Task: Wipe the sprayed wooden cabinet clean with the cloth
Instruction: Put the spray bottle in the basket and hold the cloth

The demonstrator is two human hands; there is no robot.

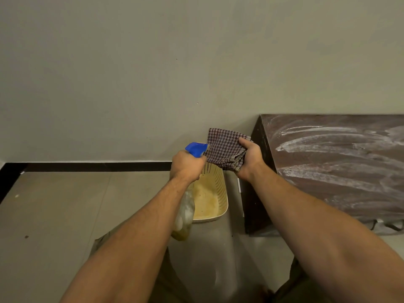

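Your right hand point(249, 159) holds the cloth point(225, 147), fingers point(244, 142) clamped over its bunched lower edge, so the checked fabric stands up in the air between your two hands. Your left hand point(188, 166) has its fingers closed round the neck of the spray bottle point(185, 213), whose blue nozzle point(196, 148) points right, almost touching the cloth; the bottle body hangs down below the wrist.

The cabinet point(328, 167) lies to the right of both hands, its dark top streaked with pale bands of spray or residue. Those bands run roughly left to right, along the top's long axis, which extends out of frame on the right. The cloth is just beside the cabinet's near left corner but does not touch the top.

The right hand is the nearer one and already carries the cloth, so the wipe probably calls for a short move rightward and down onto the top, then strokes along the streaks.

A perforated cream basket point(215, 193) stands on the floor point(65, 204) below the hands, beside the cabinet's left side.
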